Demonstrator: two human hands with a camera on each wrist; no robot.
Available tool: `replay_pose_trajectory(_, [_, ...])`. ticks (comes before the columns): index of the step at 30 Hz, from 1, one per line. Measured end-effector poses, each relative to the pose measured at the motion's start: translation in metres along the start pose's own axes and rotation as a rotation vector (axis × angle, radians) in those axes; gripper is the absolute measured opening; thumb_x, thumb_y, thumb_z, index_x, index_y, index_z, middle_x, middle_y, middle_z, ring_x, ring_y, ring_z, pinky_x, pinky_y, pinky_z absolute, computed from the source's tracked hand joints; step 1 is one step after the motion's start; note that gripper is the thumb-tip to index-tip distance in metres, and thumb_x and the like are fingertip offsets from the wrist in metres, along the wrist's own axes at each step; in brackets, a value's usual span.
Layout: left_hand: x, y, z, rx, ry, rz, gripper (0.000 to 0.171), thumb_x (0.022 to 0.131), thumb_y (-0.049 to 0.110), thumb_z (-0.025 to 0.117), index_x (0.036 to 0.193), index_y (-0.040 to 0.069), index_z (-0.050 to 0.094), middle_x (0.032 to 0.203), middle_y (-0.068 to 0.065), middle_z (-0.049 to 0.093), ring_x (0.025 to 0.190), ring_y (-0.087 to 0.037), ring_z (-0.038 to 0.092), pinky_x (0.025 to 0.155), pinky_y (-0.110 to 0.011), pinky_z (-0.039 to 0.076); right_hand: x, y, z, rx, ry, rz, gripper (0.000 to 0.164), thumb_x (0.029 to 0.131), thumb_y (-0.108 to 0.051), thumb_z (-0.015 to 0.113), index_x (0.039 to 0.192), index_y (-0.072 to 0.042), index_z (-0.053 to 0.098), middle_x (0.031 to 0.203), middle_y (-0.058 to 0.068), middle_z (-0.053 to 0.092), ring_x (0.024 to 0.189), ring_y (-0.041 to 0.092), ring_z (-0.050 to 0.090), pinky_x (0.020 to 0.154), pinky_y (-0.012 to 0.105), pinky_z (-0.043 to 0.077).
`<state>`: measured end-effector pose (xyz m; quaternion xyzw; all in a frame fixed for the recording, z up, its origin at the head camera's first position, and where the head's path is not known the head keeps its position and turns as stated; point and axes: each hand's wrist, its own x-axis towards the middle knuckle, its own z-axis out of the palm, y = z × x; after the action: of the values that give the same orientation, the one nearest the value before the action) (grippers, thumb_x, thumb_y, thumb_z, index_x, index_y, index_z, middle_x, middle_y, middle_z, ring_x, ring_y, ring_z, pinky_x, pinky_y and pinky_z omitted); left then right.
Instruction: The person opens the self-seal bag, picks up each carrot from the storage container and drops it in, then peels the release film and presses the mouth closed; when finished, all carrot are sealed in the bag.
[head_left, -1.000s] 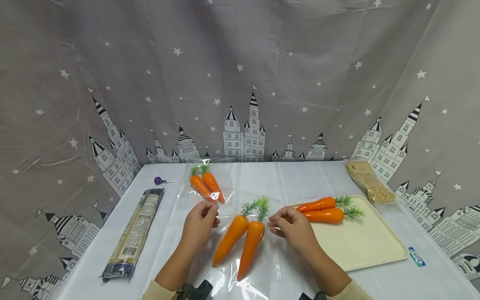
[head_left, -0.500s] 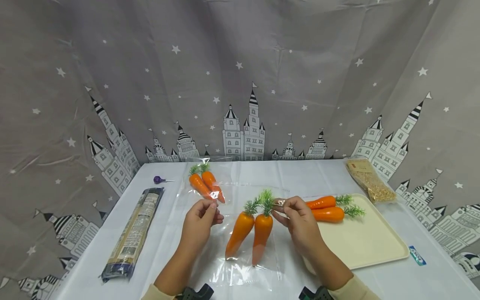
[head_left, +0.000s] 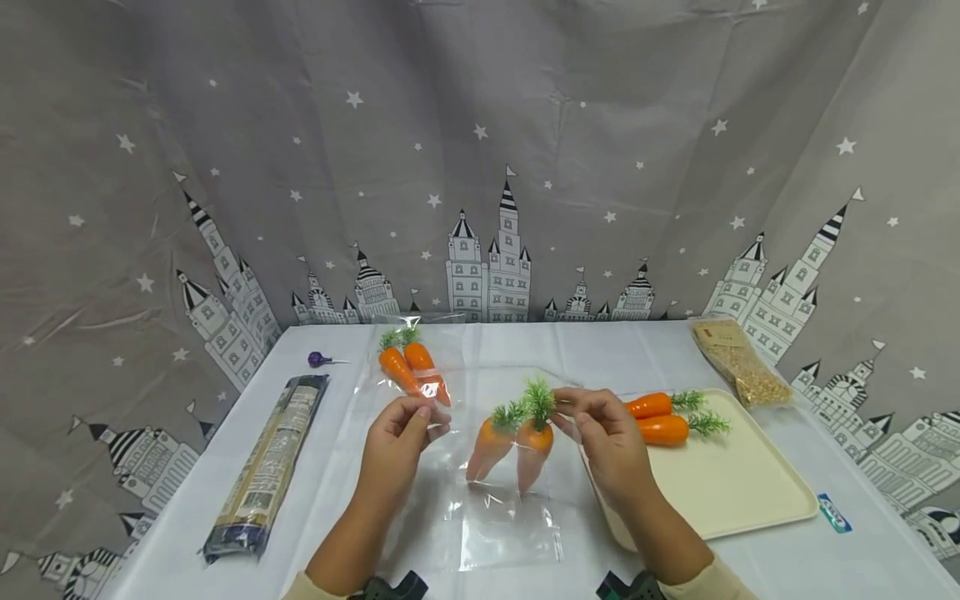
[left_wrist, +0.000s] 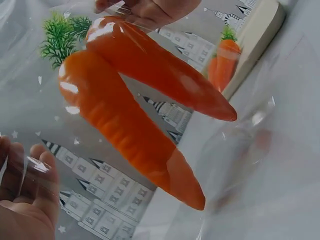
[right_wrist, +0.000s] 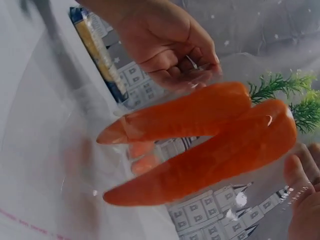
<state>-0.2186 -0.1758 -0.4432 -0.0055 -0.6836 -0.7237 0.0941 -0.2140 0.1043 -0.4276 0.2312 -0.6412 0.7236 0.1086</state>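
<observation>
Two orange carrots with green leafy tops, a left carrot (head_left: pixel 489 450) and a right carrot (head_left: pixel 534 457), sit side by side in a clear plastic bag (head_left: pixel 510 537). Their bodies look hazy through the film, tips pointing toward the person. My left hand (head_left: pixel 395 442) pinches the bag's left edge between thumb and fingers. Opposite it, my right hand (head_left: pixel 609 446) pinches the right edge beside the leafy tops. Both carrots fill the left wrist view, the near carrot (left_wrist: pixel 120 125) in front, with plastic around them. Whether the leaves are inside the bag, I cannot tell.
Behind the left hand lies another clear bag with two carrots (head_left: pixel 401 371). At right, a cream tray (head_left: pixel 720 492) holds two more carrots (head_left: pixel 663 429). A long package (head_left: pixel 266 467), purple lollipop (head_left: pixel 318 360), grain bag (head_left: pixel 742 362) and small blue packet (head_left: pixel 834 512) lie around.
The carrots have shifted away from the person and rightward, with more of them behind film. My right hand has moved slightly up and right; the left has barely moved.
</observation>
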Motion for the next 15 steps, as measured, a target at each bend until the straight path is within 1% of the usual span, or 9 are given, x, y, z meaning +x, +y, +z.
replay_pose_trajectory(2, [-0.0008,0.0014,0.0002,-0.024,-0.008,0.007,0.02,0.109,0.01,0.054,0.117,-0.007,0.06,0.107,-0.015,0.068,0.102,-0.025,0.072,0.092,-0.031,0.061,-0.0002,-0.0003,0.0006,-0.017,0.016,0.004,0.01,0.108,0.004,0.04,0.103,0.013,0.044,0.128,0.004,0.065,0.121,0.017,0.069,0.1,0.034,0.057])
replay_pose_trajectory(5, [-0.0019,0.0035,0.001,-0.032,-0.02,0.019,0.02,0.109,0.011,0.054,0.116,-0.007,0.06,0.108,-0.016,0.067,0.101,-0.025,0.073,0.091,-0.033,0.062,0.0002,-0.0006,0.0018,-0.013,0.031,0.016,0.011,0.109,0.003,0.038,0.104,0.012,0.043,0.128,0.003,0.064,0.12,0.016,0.069,0.098,0.034,0.058])
replay_pose_trajectory(7, [-0.002,0.0041,0.0013,-0.043,-0.029,0.021,0.021,0.109,0.01,0.054,0.117,-0.009,0.059,0.108,-0.016,0.067,0.1,-0.025,0.074,0.091,-0.034,0.062,0.0008,0.0001,0.0023,0.026,0.022,0.004,0.014,0.11,0.001,0.037,0.105,0.014,0.04,0.127,0.001,0.064,0.119,0.015,0.069,0.099,0.033,0.058])
replay_pose_trajectory(9, [-0.0025,0.0058,0.0014,-0.033,-0.026,0.011,0.02,0.109,0.012,0.054,0.116,-0.007,0.06,0.108,-0.016,0.068,0.1,-0.024,0.074,0.09,-0.034,0.062,0.0013,-0.0002,0.0029,0.065,0.008,-0.02,0.016,0.111,0.001,0.036,0.106,0.016,0.036,0.127,-0.001,0.066,0.119,0.014,0.068,0.101,0.032,0.057])
replay_pose_trajectory(11, [-0.0025,0.0076,0.0012,-0.034,-0.022,0.006,0.02,0.109,0.011,0.055,0.115,-0.006,0.06,0.11,-0.019,0.068,0.1,-0.024,0.075,0.09,-0.034,0.062,0.0016,-0.0009,0.0032,0.096,-0.009,-0.039,0.018,0.111,0.0,0.035,0.106,0.017,0.033,0.127,-0.002,0.067,0.12,0.014,0.068,0.103,0.032,0.056])
replay_pose_trajectory(13, [-0.0025,0.0097,0.0016,-0.021,-0.022,0.0,0.018,0.109,0.012,0.055,0.114,-0.004,0.061,0.112,-0.021,0.067,0.1,-0.024,0.075,0.09,-0.034,0.062,0.0022,-0.0022,0.0041,0.102,-0.005,-0.028,0.018,0.112,-0.001,0.035,0.107,0.016,0.033,0.127,-0.003,0.068,0.121,0.014,0.068,0.103,0.032,0.056])
replay_pose_trajectory(15, [-0.0018,0.0102,0.0021,-0.011,-0.032,0.002,0.017,0.109,0.011,0.055,0.115,-0.004,0.061,0.114,-0.023,0.066,0.101,-0.023,0.074,0.09,-0.033,0.062,0.0026,-0.003,0.0053,0.096,0.009,0.007,0.018,0.112,-0.003,0.035,0.107,0.015,0.033,0.127,-0.003,0.068,0.121,0.013,0.067,0.102,0.031,0.056])
